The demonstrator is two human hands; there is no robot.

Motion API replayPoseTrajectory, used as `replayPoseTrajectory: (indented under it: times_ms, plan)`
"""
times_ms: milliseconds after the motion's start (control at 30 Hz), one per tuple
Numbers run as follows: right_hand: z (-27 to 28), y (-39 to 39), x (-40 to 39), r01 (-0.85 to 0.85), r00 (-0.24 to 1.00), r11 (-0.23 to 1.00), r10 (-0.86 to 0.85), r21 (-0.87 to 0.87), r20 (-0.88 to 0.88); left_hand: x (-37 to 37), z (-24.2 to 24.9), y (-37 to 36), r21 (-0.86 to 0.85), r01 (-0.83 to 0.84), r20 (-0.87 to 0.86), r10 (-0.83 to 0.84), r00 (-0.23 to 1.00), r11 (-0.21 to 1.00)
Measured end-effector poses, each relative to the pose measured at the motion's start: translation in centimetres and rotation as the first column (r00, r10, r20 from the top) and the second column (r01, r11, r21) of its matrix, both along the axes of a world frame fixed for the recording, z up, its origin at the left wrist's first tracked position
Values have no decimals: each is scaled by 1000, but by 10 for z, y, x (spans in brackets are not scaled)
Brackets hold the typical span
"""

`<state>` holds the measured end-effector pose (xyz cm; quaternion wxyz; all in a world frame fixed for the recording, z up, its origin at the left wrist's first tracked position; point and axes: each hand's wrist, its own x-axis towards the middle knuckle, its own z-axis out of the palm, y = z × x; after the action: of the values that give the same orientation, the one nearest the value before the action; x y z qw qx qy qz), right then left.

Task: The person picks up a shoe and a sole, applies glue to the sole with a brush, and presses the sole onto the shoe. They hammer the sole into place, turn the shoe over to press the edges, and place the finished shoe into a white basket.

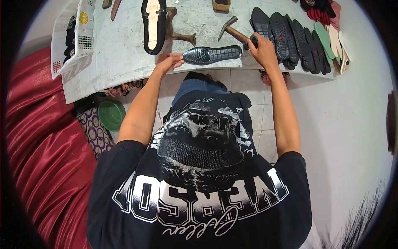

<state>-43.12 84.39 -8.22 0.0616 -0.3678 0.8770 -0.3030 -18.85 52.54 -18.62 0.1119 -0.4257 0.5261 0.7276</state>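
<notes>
A black shoe sole (212, 54) lies on the table near the front edge, with a grid pattern; its left part shines as if wet, while the right part looks duller. My left hand (169, 62) pinches the sole's left tip between thumb and fingers. My right hand (263, 50) is closed around a small dark blue thing (251, 41) whose kind I cannot make out. Just beside those fingers is the handle end of a hammer (235, 34), its metal head pointing left and away. Behind my left hand stands a black shoe piece with a pale insole (154, 27).
Several black soles (280, 35) stand in a row at the right, beside green and cream soles (325, 39). A metal shoe anvil (182, 38) and a small container (222, 5) are farther back. A white plastic basket (85, 43) stands left; a green basin (111, 115) is below.
</notes>
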Motion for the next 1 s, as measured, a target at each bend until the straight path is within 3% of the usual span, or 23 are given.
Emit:
replayPoseTrajectory:
  times_ms: [67,133,167,267,300,367,467,600,667,800,867,967,1000]
  plan:
    - [7,-5,1,-27,997,999,25,-30,-67,-2,6,1,-26,-13,4,14,1000,1000]
    - [20,-6,7,-89,985,995,80,51,152,-3,5,1,-40,-11,35,13,999,999]
    - [16,-5,7,-94,985,994,85,52,152,-2,5,1,-39,-17,34,18,999,999]
    - [5,1,8,-111,988,993,105,-46,-113,-1,3,2,-29,-25,-5,25,1000,999]
    - [6,1,11,-114,988,992,108,-46,-113,1,1,2,-20,-32,-11,32,999,999]
    - [9,1,15,-34,995,999,38,-39,94,1,-1,0,-15,-35,-20,34,999,999]
    - [5,4,24,39,999,999,-39,13,10,0,-10,-3,-2,-15,-11,15,1000,1000]
    - [5,5,43,174,985,984,-174,-40,-2,3,-13,-3,11,-17,-30,17,999,1000]
    - [8,-11,63,217,972,954,-191,-208,140,1,-10,-4,12,-10,-37,10,999,1000]
    - [10,-51,102,164,958,975,-121,-153,261,0,0,-5,14,7,-9,-7,1000,1000]
    - [3,-64,113,7,966,959,66,-283,249,0,-1,-4,18,31,-14,-31,999,999]
    - [-12,-60,115,-81,978,964,127,-254,168,-3,-2,-5,4,33,5,-33,999,999]
    - [-17,-49,114,-10,972,978,58,-207,230,-3,-4,-6,10,47,0,-47,999,999]
